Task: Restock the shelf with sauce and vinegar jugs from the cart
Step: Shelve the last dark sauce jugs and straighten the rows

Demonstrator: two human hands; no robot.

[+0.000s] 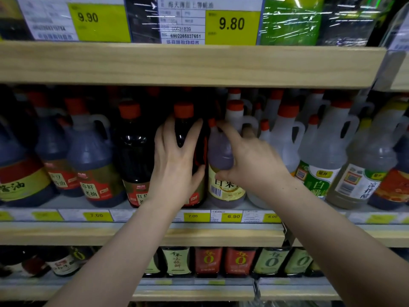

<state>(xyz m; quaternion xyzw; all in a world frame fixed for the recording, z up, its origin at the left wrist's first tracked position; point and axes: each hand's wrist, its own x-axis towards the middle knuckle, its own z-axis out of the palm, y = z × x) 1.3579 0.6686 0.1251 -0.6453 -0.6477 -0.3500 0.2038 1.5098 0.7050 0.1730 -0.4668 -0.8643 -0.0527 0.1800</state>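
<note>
Shelf (243,209): middle tier, packed with sauce and vinegar jugs.
Left hand (174,160): fingers spread flat against dark sauce bottle (184,134) at 12 o'clock of centre; likely steadying it upright in its row.
Right hand (250,160): grip curled round purple-brown vinegar jug (221,173), at 3 o'clock of the dark bottle, touching it; probably seating it at the front edge.
Reason for both: closing the gap, facing labels forward, judged only.
Hidden: cart out of view; jug handle behind the right hand; rear rows dark; label text blurred.
</note>
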